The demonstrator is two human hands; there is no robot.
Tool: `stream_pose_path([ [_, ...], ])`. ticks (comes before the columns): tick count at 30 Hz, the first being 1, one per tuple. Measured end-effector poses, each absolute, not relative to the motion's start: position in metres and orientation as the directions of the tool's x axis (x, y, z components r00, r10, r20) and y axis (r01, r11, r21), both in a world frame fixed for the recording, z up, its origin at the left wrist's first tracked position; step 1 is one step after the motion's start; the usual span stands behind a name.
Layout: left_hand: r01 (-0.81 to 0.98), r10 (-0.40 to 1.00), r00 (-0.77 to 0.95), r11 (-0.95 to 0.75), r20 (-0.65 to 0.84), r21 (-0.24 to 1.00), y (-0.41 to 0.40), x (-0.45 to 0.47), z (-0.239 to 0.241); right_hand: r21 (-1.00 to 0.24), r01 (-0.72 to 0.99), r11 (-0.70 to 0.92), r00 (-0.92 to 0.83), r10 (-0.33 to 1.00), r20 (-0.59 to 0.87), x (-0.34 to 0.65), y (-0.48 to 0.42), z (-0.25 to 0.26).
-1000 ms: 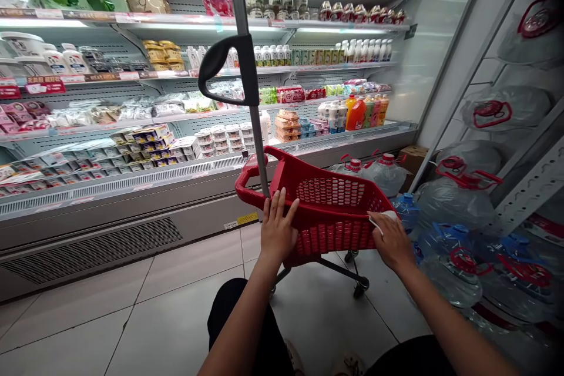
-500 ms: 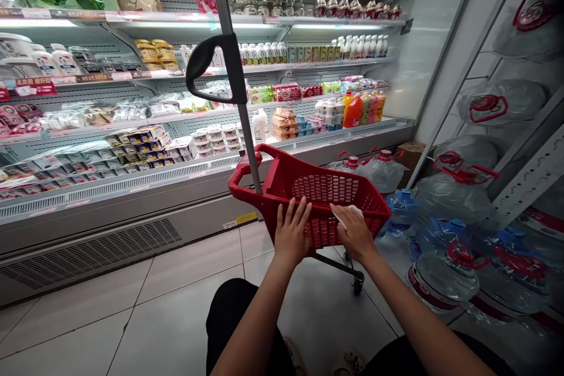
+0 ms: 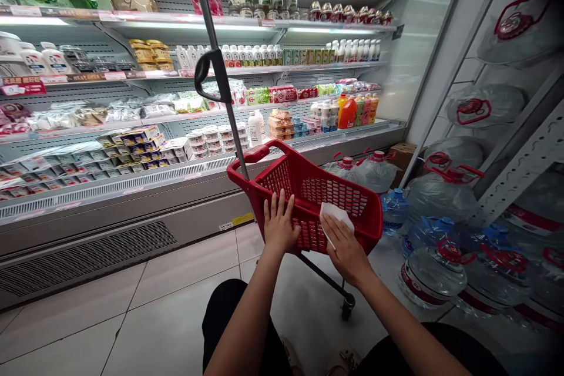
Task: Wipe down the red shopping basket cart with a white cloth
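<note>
A red plastic shopping cart (image 3: pixel 315 212) with perforated basket walls stands in front of me; I see nothing inside its basket. My left hand (image 3: pixel 279 229) lies against the near side wall, below the rim, its fingers spread. Under the fingers of my right hand (image 3: pixel 344 247) is a white wipe (image 3: pixel 337 211), pressed flat to the same wall farther right. Part of the wipe sticks up past the fingertips over the rim. From the cart's handle end rises a tall metal pole (image 3: pixel 233 129) with a black grip (image 3: pixel 212 76).
Behind the cart runs a refrigerated display case (image 3: pixel 189 185) stocked with yogurt cups, bottles and bags. Large water jugs (image 3: pixel 434 273) crowd the floor on the right beside a metal rack (image 3: pixel 529 158). Pale tiles (image 3: pixel 167 305) cover the floor.
My right hand has slid from the rim down the outer wall and slightly left, and more of the wipe shows. My left hand remains on the cart's side. The cart and pole have shifted slightly.
</note>
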State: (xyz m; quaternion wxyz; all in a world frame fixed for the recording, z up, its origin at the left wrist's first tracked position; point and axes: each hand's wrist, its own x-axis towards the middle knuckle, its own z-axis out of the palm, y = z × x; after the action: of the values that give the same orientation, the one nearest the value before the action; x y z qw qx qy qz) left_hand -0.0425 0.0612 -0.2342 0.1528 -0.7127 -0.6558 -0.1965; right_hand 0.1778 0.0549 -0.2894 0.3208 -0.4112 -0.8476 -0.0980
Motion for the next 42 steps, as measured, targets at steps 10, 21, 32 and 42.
stream_pose_path([
  [10, 0.989, 0.921, -0.028, -0.030, 0.388, 0.143, 0.081, -0.030, -0.231, -0.115, 0.795, 0.596, -0.460, 0.715, 0.526, 0.243, -0.007, -0.291],
  [21, 0.968, 0.916, 0.191, -0.235, 0.353, 0.084, 0.054, 0.004, -0.261, -0.153, 0.772, 0.617, -0.435, 0.689, 0.580, 0.173, -0.012, -0.284],
  [32, 0.982, 0.920, 0.167, -0.188, 0.355, 0.026, 0.052, -0.007, -0.260, -0.022, 0.722, 0.692, -0.570, 0.612, 0.548, 0.175, -0.044, -0.302],
  [42, 0.969, 0.911, 0.212, -0.244, 0.355, 0.048, 0.015, -0.025, -0.259, -0.055, 0.703, 0.709, -0.592, 0.626, 0.508, 0.233, -0.008, -0.297],
])
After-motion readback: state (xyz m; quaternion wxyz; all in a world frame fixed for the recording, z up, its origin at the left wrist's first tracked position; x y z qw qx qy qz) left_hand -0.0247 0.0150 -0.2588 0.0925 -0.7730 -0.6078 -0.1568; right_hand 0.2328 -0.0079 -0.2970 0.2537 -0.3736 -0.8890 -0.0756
